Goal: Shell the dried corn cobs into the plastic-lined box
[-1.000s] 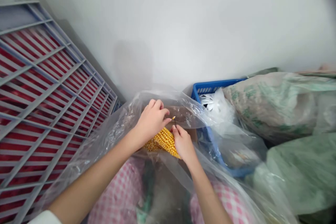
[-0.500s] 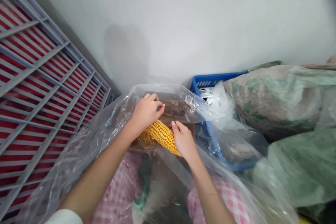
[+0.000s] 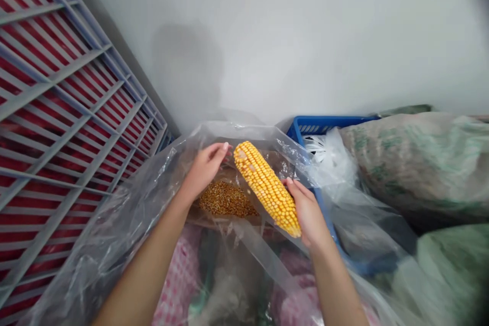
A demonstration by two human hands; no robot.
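A yellow corn cob (image 3: 266,187) lies tilted across my right hand (image 3: 307,212), which cups its lower end from beneath with fingers curled round it. My left hand (image 3: 204,168) hovers just left of the cob's top end, fingers stretched toward it and nearly touching, holding nothing I can see. Below both hands a heap of loose corn kernels (image 3: 225,199) sits in a brown box lined with a clear plastic bag (image 3: 126,224).
A grey slatted crate with red behind (image 3: 61,127) leans at the left. A blue plastic basket (image 3: 324,125) stands against the white wall, right of the bag. Big green-printed sacks (image 3: 412,163) fill the right. Pink checked cloth (image 3: 175,285) lies under the plastic near me.
The cob has come up out of the bag and swung into my right hand, now fully visible. My left hand let go of it and opened. The thin tool once in my right fingers no longer shows.
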